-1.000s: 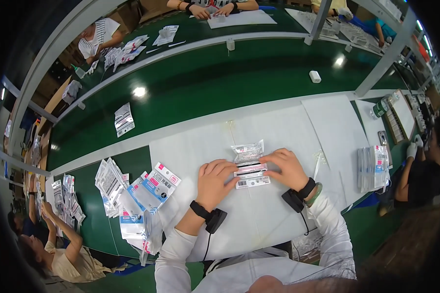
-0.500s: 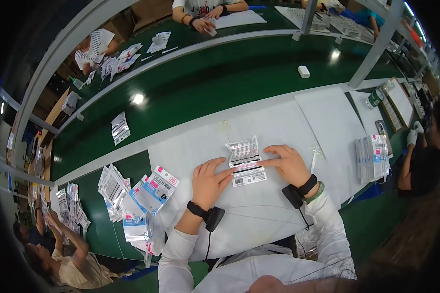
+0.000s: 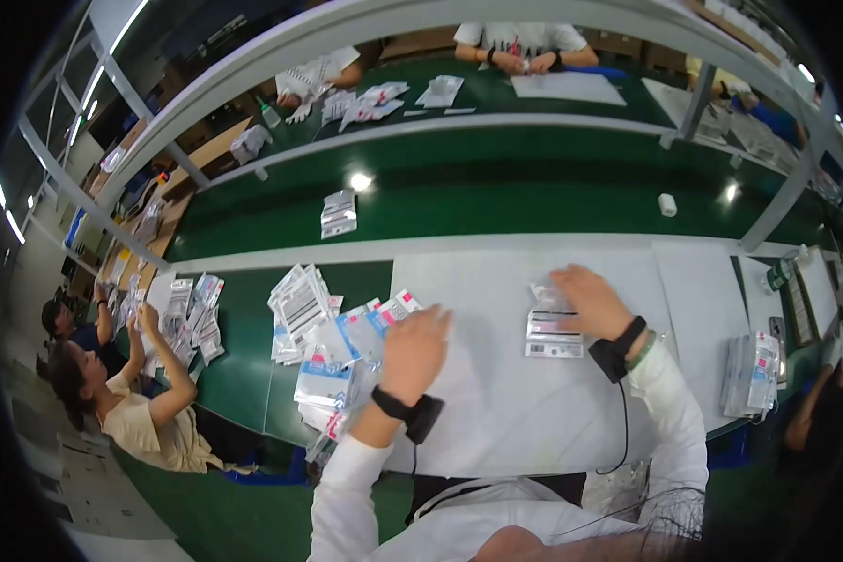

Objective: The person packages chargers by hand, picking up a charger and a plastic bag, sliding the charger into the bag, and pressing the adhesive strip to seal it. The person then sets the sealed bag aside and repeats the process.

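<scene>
A silver foil pouch (image 3: 554, 339) with dark printed stripes lies back side up on the white work surface in front of me. My right hand (image 3: 592, 304) is at its upper right edge, fingers stretched out and not closed round it. Over to the left, my left hand (image 3: 416, 348) hovers next to the right side of a heap of pouches, its fingers apart but slightly blurred, with nothing visible in them. That heap holds blue, pink and white charger pouches (image 3: 326, 386) and several pouches turned back side up (image 3: 302, 309). My left hand partly covers one pouch.
A single pouch (image 3: 339, 214) and a small white charger (image 3: 667, 205) lie on the green belt beyond a pale ledge. At the right stand stacked pouches (image 3: 749, 377) and a bottle (image 3: 776, 275). Co-workers sit at the left (image 3: 150, 412) and across the belt (image 3: 520, 42).
My left hand has left the pouch and moved left to the heap. My right hand stays by the pouch, now at its upper right. The view has turned left and up.
</scene>
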{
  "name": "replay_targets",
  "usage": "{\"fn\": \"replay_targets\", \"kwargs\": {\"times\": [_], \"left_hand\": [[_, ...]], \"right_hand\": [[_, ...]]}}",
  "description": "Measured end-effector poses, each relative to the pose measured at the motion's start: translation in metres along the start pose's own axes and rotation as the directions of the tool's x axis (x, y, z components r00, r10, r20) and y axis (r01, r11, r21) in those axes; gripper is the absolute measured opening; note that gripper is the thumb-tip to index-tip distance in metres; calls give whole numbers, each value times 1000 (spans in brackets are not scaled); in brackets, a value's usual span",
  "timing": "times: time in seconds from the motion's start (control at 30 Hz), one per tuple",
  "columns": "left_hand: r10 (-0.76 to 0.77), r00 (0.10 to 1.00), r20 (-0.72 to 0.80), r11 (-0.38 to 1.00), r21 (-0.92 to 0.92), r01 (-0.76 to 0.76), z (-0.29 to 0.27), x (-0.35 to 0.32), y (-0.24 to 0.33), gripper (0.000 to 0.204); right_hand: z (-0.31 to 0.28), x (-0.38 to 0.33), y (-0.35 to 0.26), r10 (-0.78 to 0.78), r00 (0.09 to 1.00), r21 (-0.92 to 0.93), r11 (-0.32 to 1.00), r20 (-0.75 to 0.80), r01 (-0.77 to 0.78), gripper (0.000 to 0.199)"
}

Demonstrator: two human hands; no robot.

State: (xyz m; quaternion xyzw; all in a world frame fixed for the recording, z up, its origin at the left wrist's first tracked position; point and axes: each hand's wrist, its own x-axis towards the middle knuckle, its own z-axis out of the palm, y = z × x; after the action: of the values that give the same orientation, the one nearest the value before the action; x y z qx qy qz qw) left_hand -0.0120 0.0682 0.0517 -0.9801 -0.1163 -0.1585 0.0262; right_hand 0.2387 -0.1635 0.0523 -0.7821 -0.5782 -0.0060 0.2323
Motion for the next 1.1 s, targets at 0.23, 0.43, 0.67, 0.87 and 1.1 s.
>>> {"fn": "replay_targets", "kwargs": {"times": [0.23,0.43,0.67,0.87,1.1], "left_hand": [[-205,977,62,913,371,168,46,-38,-65,37],[-124,989,-79,991,-66,119,-15,1,-25,24],[-35,999,20,888,-458,40,7,20,8,25],[-242,969,-44,345,-938,43,32,38,53,26],[-98,891,443,-532,-780,329,43,37,103,34]], "right_hand": [[-37,64,-6,92,972,-327,931,-218,-162,64],[-6,7,-15,173,900,249,966,-400,-75,60],[36,-35,-18,330,939,780,558,103,-281,51],[32,-33,-45,247,927,919,205,283,-336,51],[27,-34,-44,343,924,942,222,167,-253,58]]}}
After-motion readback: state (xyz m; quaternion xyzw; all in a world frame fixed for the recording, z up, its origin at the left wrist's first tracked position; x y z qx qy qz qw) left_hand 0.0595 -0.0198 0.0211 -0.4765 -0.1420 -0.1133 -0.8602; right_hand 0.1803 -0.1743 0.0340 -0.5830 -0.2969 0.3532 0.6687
